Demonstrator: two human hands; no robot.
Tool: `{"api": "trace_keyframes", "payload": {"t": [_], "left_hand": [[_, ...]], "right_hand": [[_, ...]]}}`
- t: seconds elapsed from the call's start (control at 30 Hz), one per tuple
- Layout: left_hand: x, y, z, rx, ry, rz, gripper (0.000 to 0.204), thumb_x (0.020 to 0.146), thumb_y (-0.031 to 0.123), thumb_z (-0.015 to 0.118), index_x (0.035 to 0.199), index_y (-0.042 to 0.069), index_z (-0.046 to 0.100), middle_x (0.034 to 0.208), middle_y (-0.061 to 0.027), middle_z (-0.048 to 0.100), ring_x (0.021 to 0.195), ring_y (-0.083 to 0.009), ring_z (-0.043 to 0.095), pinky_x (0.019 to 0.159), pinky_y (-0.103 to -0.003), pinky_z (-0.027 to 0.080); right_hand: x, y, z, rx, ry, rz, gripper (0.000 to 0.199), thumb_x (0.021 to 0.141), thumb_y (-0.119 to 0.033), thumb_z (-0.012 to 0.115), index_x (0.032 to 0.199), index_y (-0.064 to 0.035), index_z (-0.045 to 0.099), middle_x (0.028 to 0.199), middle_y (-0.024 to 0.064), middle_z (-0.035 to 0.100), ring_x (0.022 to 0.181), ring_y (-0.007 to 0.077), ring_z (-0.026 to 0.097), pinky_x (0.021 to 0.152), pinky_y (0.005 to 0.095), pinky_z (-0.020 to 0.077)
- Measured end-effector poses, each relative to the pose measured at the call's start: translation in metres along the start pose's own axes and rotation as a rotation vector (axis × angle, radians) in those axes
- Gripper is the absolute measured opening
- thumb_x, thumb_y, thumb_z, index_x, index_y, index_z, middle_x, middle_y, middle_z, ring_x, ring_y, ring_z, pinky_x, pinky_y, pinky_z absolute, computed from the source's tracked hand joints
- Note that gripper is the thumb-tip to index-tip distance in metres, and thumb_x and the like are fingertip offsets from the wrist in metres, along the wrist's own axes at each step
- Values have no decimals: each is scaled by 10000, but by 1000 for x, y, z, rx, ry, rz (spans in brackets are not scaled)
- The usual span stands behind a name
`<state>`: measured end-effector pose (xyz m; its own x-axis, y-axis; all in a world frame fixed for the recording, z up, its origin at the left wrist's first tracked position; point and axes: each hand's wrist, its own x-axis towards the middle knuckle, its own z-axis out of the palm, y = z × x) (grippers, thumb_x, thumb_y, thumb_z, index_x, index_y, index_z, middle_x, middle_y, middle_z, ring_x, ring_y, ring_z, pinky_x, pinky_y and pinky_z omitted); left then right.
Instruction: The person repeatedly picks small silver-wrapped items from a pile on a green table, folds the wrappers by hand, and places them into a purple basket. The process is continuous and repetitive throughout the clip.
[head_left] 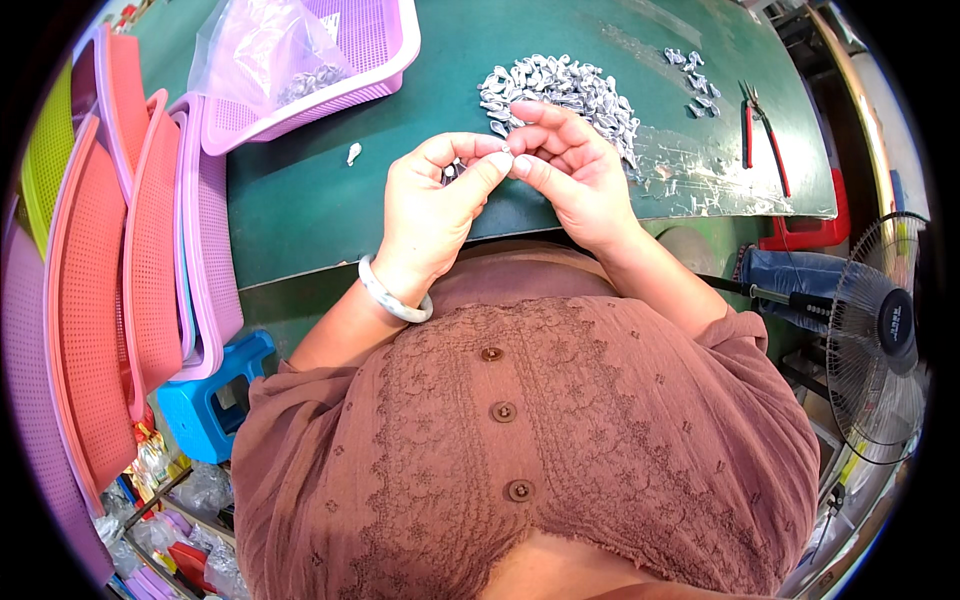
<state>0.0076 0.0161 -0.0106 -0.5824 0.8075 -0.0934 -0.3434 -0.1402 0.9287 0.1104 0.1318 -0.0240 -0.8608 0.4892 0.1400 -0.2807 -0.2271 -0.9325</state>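
Small silvery metal pieces (560, 90) lie heaped on the green worktop (330, 210) just beyond both hands, and one piece (505, 150) is pinched where the fingertips meet above the worktop's near edge. To do this well, it seems best to keep the piece steady between thumb and forefinger and work close over the worktop. The left hand (435, 205), curled with a pale bangle (390, 295) at its wrist, closes on more pieces (452, 170), while the right hand (575, 170) bends inward, fingertips clamped on the piece.
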Motion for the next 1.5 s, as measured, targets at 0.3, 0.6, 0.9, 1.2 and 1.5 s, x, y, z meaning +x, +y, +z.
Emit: {"api": "trace_keyframes", "payload": {"t": [0.3,0.6,0.9,1.2,1.5], "left_hand": [[-2,-2,0,152,14,100,121,795,23,621,910,-3,592,702,23,537,507,0,404,432,-135,283],[-2,-2,0,-20,24,-92,126,801,21,610,923,-2,590,665,21,517,506,-23,416,417,-147,281],[4,-6,-10,-147,-26,-193,106,852,67,541,918,-6,579,657,-2,499,525,-55,430,410,-164,302],[7,-5,-20,-255,-77,-228,152,879,87,491,972,-12,560,721,-24,493,566,-65,434,418,-154,314],[6,-3,-21,-266,-66,-266,164,881,90,488,987,-16,556,743,-30,512,580,-66,445,431,-154,327]], "right_hand": [[1,5,-3,6,-23,-12,388,807,10,571,1179,-29,470,931,44,577,862,80,539,775,203,439],[-2,-16,-21,-235,60,-161,394,794,51,562,1171,-34,486,917,38,581,859,92,542,771,215,441],[-10,-56,-160,-1478,587,-296,304,723,-8,588,1022,-51,561,767,80,590,730,252,575,670,337,462],[-8,-56,-140,-1504,560,-313,359,716,-26,607,1067,-76,552,875,87,590,814,252,562,737,336,454],[11,-25,-36,-1339,-162,-490,387,680,-40,648,1053,-56,547,811,68,589,831,264,531,746,365,422]]}}
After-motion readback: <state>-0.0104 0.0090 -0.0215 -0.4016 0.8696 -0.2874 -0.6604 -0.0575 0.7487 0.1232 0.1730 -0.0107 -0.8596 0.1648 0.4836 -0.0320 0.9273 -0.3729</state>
